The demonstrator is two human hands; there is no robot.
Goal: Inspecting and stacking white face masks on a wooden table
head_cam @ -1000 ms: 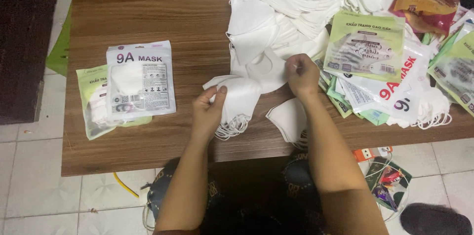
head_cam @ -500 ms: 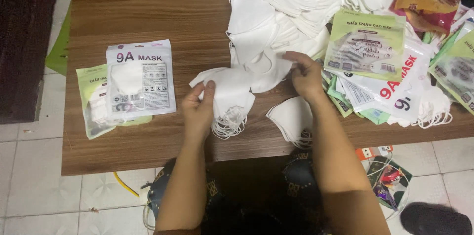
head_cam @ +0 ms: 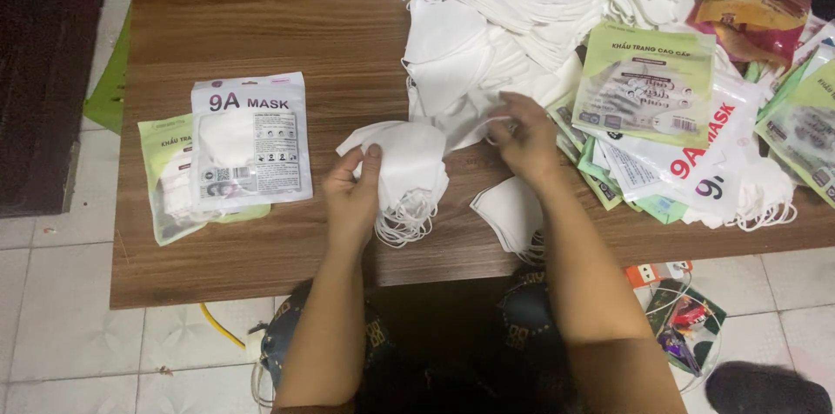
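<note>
A small stack of folded white masks [head_cam: 407, 166] was held at its near-left edge by the left hand [head_cam: 352, 196], fingers pinched narrow on it, the ear loops trailing over the tabletop [head_cam: 261, 40]. The right hand [head_cam: 522, 136] was closed lightly on another white mask [head_cam: 470, 118] at the foot of the loose heap [head_cam: 539, 5]. The step would be judged best done by keeping edges squared and loops clear before the next mask was laid on. One single mask [head_cam: 511, 210] lay just beside the right wrist. To the left, a white rectangular pouch [head_cam: 250, 149] rested over a pale green one [head_cam: 165, 179]. To the right, green and white flat pouches [head_cam: 648, 83] were fanned out, overlapping.
</note>
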